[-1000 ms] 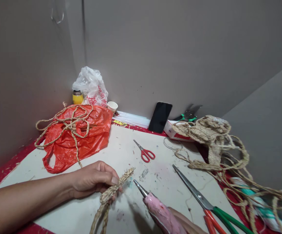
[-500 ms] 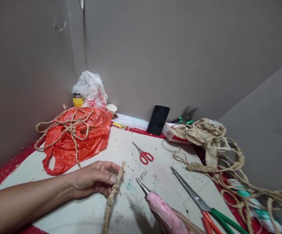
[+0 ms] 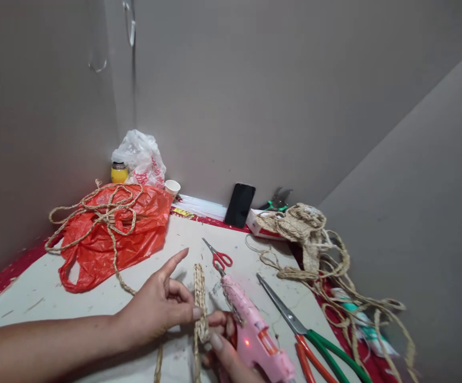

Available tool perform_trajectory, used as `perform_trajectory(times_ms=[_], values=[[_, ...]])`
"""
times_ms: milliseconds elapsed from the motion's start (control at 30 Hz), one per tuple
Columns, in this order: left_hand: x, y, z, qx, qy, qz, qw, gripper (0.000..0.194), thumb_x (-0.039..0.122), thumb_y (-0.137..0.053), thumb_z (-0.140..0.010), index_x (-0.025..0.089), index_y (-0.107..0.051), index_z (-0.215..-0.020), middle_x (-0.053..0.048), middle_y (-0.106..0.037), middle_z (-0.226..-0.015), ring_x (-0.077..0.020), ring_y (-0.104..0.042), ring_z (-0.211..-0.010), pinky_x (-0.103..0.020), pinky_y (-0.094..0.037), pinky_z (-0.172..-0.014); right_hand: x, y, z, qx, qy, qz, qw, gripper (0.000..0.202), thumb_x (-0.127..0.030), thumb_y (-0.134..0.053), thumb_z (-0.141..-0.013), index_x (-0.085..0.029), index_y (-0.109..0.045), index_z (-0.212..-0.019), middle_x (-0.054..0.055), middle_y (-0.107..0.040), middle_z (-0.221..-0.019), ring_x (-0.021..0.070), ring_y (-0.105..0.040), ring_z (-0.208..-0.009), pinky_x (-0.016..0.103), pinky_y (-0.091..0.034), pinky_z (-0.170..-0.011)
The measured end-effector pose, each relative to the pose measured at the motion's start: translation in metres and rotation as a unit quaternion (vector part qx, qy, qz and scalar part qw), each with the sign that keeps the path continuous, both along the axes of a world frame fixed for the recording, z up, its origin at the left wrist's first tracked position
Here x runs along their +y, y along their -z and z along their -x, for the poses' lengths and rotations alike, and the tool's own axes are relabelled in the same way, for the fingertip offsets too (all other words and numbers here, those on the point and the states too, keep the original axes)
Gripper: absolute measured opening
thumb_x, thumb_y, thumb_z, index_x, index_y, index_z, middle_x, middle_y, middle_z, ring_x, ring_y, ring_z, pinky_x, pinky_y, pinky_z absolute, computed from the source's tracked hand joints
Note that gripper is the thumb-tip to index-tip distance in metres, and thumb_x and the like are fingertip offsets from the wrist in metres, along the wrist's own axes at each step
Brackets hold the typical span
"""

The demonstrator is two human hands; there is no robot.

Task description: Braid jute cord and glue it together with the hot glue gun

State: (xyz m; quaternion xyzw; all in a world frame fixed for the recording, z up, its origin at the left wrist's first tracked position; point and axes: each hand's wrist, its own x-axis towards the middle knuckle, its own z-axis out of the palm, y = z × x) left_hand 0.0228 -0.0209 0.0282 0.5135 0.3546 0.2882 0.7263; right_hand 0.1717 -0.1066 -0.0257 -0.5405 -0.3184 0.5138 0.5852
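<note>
My left hand (image 3: 151,306) pinches a flat strip of braided straw cord (image 3: 199,282) between thumb and fingers, its index finger stretched out. The strip stands nearly upright, folded into side-by-side rows, with a tail of cord running down out of view. My right hand (image 3: 228,354) has a pink hot glue gun (image 3: 250,319) in its grasp, a small red light lit on its side. The gun's nozzle points up and away, right of the strip. My right thumb and fingertips also touch the strip's lower end. Small red-handled scissors (image 3: 223,259) lie just beyond the nozzle.
Large scissors (image 3: 294,322) with red and green handles lie at right. A red plastic bag (image 3: 151,223) with loose braided cord sits at left. Behind are a paper cup (image 3: 172,187), a phone (image 3: 240,205) and pliers (image 3: 278,200). Piled braid (image 3: 302,223) lies by the right wall.
The glue gun has come up and further into view. My right fingers have reached the strip. The strip now shows doubled rows, and my left index finger has straightened. The view has shifted.
</note>
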Motion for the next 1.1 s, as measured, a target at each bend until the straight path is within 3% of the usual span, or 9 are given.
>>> perform_trajectory(times_ms=[233, 400, 467, 567, 633, 700, 767, 867, 1100], values=[[-0.005, -0.011, -0.007, -0.050, -0.030, 0.096, 0.994, 0.095, 0.034, -0.071, -0.077, 0.020, -0.009, -0.147, -0.008, -0.071, -0.083, -0.0140, -0.063, -0.061, -0.028, -0.047, -0.064, 0.002, -0.012, -0.016, -0.048, 0.034, 0.035, 0.998, 0.041, -0.056, -0.073, -0.067, -0.018, -0.060, -0.076, -0.003, -0.056, -0.048, 0.0082, -0.040, -0.040, 0.019, -0.024, -0.038], [0.000, -0.006, 0.007, 0.048, 0.009, 0.134, 0.990, 0.077, 0.049, -0.052, -0.086, 0.021, -0.012, -0.146, -0.011, -0.073, -0.078, -0.0178, -0.065, -0.053, -0.028, -0.048, -0.054, 0.003, -0.027, -0.025, 0.004, 0.081, 0.032, 0.996, 0.036, -0.046, -0.079, -0.064, -0.019, -0.060, -0.079, -0.004, -0.057, -0.055, 0.0106, -0.051, -0.048, 0.018, -0.030, -0.041], [0.005, -0.004, 0.018, 0.104, 0.013, 0.085, 0.991, 0.076, 0.054, -0.047, -0.087, 0.020, -0.014, -0.146, -0.008, -0.071, -0.067, -0.0176, -0.063, -0.048, -0.027, -0.046, -0.049, 0.004, -0.031, -0.028, 0.012, 0.120, 0.027, 0.992, 0.036, -0.043, -0.080, -0.064, -0.020, -0.059, -0.082, -0.005, -0.059, -0.059, 0.0100, -0.053, -0.050, 0.016, -0.030, -0.040], [0.017, -0.011, 0.037, 0.159, -0.055, -0.073, 0.983, 0.070, 0.057, -0.050, -0.084, 0.017, -0.033, -0.139, 0.000, -0.065, -0.054, -0.0138, -0.058, -0.044, -0.022, -0.042, -0.047, 0.006, -0.036, -0.032, 0.032, 0.165, 0.023, 0.986, 0.039, -0.040, -0.082, -0.062, -0.021, -0.058, -0.085, -0.005, -0.062, -0.067, 0.0096, -0.056, -0.051, 0.015, -0.031, -0.038], [0.024, -0.023, 0.049, 0.159, -0.098, -0.110, 0.976, 0.055, 0.056, -0.056, -0.081, 0.014, -0.056, -0.116, 0.002, -0.061, -0.049, -0.0099, -0.051, -0.040, -0.018, -0.037, -0.044, 0.007, -0.037, -0.033, 0.040, 0.177, 0.025, 0.983, 0.041, -0.040, -0.083, -0.059, -0.020, -0.058, -0.085, -0.004, -0.064, -0.071, 0.0096, -0.057, -0.050, 0.014, -0.031, -0.037], [0.026, -0.035, 0.056, 0.144, -0.111, -0.088, 0.979, 0.041, 0.052, -0.064, -0.077, 0.012, -0.063, -0.086, 0.003, -0.058, -0.045, -0.0065, -0.044, -0.036, -0.016, -0.032, -0.041, 0.008, -0.037, -0.033, 0.036, 0.180, 0.024, 0.983, 0.042, -0.039, -0.084, -0.059, -0.019, -0.059, -0.086, -0.004, -0.063, -0.075, 0.0096, -0.058, -0.050, 0.015, -0.032, -0.036], [0.023, -0.044, 0.057, 0.108, -0.092, -0.052, 0.988, 0.035, 0.046, -0.068, -0.075, 0.012, -0.062, -0.073, 0.003, -0.058, -0.043, -0.0041, -0.042, -0.034, -0.015, -0.030, -0.041, 0.007, -0.035, -0.033, 0.029, 0.180, 0.027, 0.983, 0.042, -0.039, -0.084, -0.059, -0.019, -0.060, -0.088, -0.004, -0.063, -0.077, 0.0101, -0.059, -0.051, 0.016, -0.036, -0.037], [0.013, -0.046, 0.050, 0.047, -0.031, 0.006, 0.998, 0.032, 0.044, -0.067, -0.077, 0.012, -0.065, -0.077, 0.000, -0.062, -0.046, -0.0034, -0.044, -0.033, -0.014, -0.030, -0.041, 0.006, -0.030, -0.032, 0.028, 0.165, 0.046, 0.985, 0.042, -0.041, -0.084, -0.059, -0.019, -0.061, -0.087, -0.004, -0.063, -0.072, 0.0109, -0.059, -0.052, 0.017, -0.041, -0.041], [0.010, -0.024, 0.033, -0.058, 0.079, 0.127, 0.987, 0.060, 0.063, -0.042, -0.085, 0.009, -0.067, -0.096, -0.015, -0.074, -0.078, -0.0147, -0.065, -0.053, -0.023, -0.046, -0.053, 0.009, -0.021, -0.029, -0.006, 0.143, 0.070, 0.987, 0.047, -0.048, -0.084, -0.054, -0.016, -0.064, -0.082, -0.001, -0.066, -0.060, 0.0088, -0.054, -0.042, 0.016, -0.035, -0.036]])
